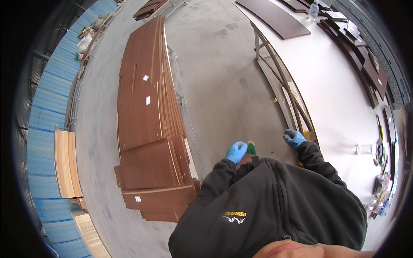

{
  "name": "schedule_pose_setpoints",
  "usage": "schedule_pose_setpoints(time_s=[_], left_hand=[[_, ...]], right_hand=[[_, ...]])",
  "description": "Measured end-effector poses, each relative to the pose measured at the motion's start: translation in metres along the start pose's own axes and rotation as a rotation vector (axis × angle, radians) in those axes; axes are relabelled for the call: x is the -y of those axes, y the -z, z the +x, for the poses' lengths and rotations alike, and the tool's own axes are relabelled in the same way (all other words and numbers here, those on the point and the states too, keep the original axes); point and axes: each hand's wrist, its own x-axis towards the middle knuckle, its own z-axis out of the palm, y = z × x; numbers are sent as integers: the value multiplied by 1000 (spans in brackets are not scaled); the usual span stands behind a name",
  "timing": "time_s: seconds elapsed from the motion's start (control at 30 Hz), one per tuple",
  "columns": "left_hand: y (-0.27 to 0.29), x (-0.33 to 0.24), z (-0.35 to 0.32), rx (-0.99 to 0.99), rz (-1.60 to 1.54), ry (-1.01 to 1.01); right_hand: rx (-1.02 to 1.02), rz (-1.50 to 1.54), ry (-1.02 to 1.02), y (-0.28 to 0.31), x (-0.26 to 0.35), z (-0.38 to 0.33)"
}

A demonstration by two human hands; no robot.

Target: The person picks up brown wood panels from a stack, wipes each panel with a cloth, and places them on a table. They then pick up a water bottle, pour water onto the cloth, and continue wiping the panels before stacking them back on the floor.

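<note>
In the middle of the frame, left hand (pixel 236 152) in a blue glove, just beside a green shoe (pixel 251 149) as seen from above, fingers bent downward; cannot tell, with the tips hidden, about any gap between them. Farther right, well apart from it, right hand (pixel 294 139), likewise gloved, fingers curled near the edge of a white table (pixel 316 73); too small here to tell about contact between thumb and fingers. Across the right side of the frame, the same table, bearing a dark brown panel (pixel 275 17) at the upper right, a clear bottle (pixel 313 10) near it, and a clear cylinder (pixel 366 149) at the right. Left of centre, a long stack of brown panels (pixel 142 107). Along the left edge, a blue wall (pixel 47 148).
</note>
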Motion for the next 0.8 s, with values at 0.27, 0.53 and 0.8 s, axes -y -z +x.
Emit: schedule_pose_setpoints(time_s=[0.27,0.53,0.8], left_hand=[[43,-149,183,72,206,-152],[53,-163,301,105,150,41],[92,-62,330,-381,-388,404]], right_hand=[[-260,253,-76,98,33,163],[-371,53,-74,197,51,359],[-64,-259,218,178,123,518]])
